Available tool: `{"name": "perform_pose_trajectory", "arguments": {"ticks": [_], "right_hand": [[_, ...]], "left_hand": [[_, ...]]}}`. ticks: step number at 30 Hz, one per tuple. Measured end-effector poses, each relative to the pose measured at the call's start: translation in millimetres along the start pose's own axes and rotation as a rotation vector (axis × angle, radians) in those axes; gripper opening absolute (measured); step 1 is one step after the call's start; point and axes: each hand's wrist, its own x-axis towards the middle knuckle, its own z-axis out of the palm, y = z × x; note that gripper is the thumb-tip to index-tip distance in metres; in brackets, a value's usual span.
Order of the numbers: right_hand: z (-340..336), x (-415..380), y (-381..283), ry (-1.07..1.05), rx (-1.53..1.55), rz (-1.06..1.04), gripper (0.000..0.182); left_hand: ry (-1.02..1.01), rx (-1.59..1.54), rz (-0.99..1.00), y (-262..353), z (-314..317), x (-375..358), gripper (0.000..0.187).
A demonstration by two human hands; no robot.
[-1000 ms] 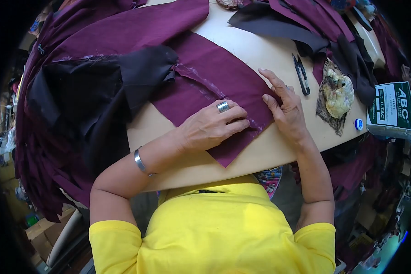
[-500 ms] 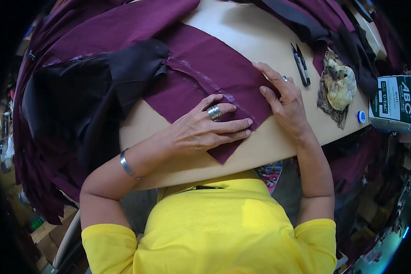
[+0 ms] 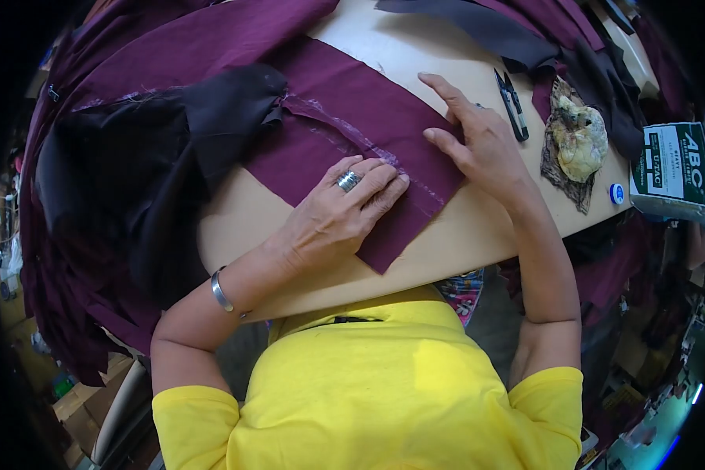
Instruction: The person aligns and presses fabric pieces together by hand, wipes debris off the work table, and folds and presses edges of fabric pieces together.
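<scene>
A maroon cloth piece [image 3: 399,113] lies on the tan tabletop, with a raised seam fold marked by whitish streaks running down its middle. On that fold rests my left hand [image 3: 345,200], wearing a wide ring; its fingers are bent and drawn together, their tips gripping the cloth at the seam. My right hand [image 3: 482,149] hovers at the cloth's right edge, thumb and index finger spread apart with nothing between them. Black fabric [image 3: 157,149] joins the maroon cloth on the left and is bunched up.
Black-handled thread snips [image 3: 512,108] lie right of my right hand. Beyond them are a yellowish lump [image 3: 581,145] on a brown rag, a small blue-and-white cap [image 3: 617,193] and a green-and-white ABC box [image 3: 674,168]. More dark and maroon fabric [image 3: 517,39] covers the table's far right.
My left hand has slid up along the seam, its fingers going from stretched to bent together. My right hand has lifted and shifted slightly up and left, its fingers more spread.
</scene>
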Motion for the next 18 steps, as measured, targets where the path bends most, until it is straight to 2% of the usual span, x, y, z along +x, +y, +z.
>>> {"name": "perform_pose_trajectory", "arguments": {"ticks": [7, 14, 18], "right_hand": [[13.9, -3.3, 3.9, 0.147, 0.188, -0.017, 0.059], [16.8, -3.0, 5.6, 0.176, 0.148, -0.049, 0.057], [15.1, -4.5, 6.9, 0.166, 0.092, -0.058, 0.055]], "left_hand": [[-0.013, 0.049, 0.020, 0.5, 0.5, -4.2, 0.041], [-0.118, 0.294, 0.101, 9.0, 0.3, -4.3, 0.045], [-0.094, 0.248, 0.145, 9.8, 6.0, -7.0, 0.045]]}}
